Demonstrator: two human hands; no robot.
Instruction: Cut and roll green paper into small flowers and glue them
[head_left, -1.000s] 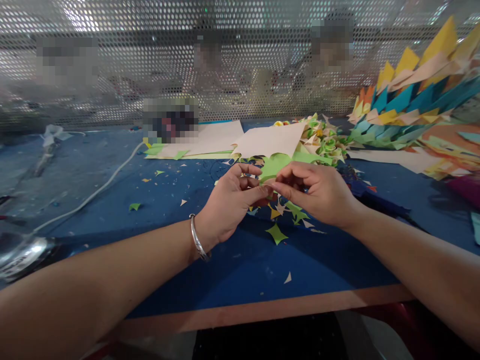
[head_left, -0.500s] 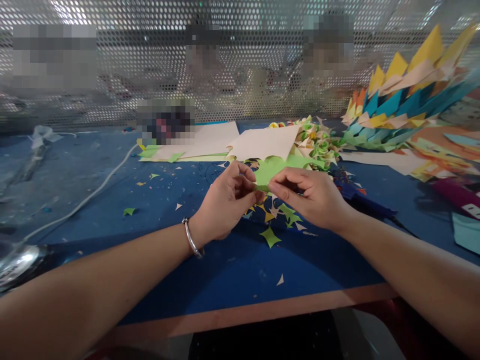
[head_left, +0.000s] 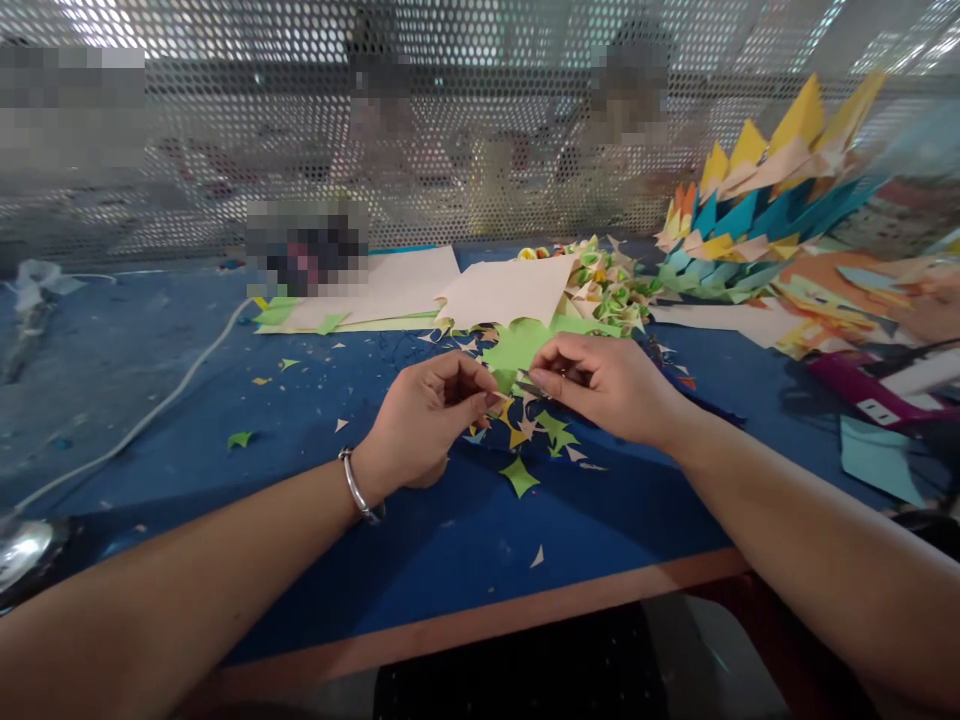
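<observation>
My left hand [head_left: 424, 420] and my right hand [head_left: 607, 385] meet over the blue table [head_left: 187, 420], both pinching a small green paper piece [head_left: 514, 381] between thumb and fingertips. A silver bangle [head_left: 358, 487] circles my left wrist. Behind my fingers lies a larger green paper sheet [head_left: 517, 342] with a cut edge. Under my hands lie several paper scraps [head_left: 519, 476], green, yellow and pink, scattered on the table.
Cream paper sheets [head_left: 499, 290] lie behind the hands, beside a heap of small folded paper flowers [head_left: 611, 285]. A stack of coloured pointed paper pieces [head_left: 757, 215] fills the right back. A white cable [head_left: 150, 415] crosses the left. A perforated metal screen [head_left: 465, 130] closes the back.
The view has shifted so everything sits a little further left. My fingertips have drawn the small green piece away from the big green sheet and closer to me.
</observation>
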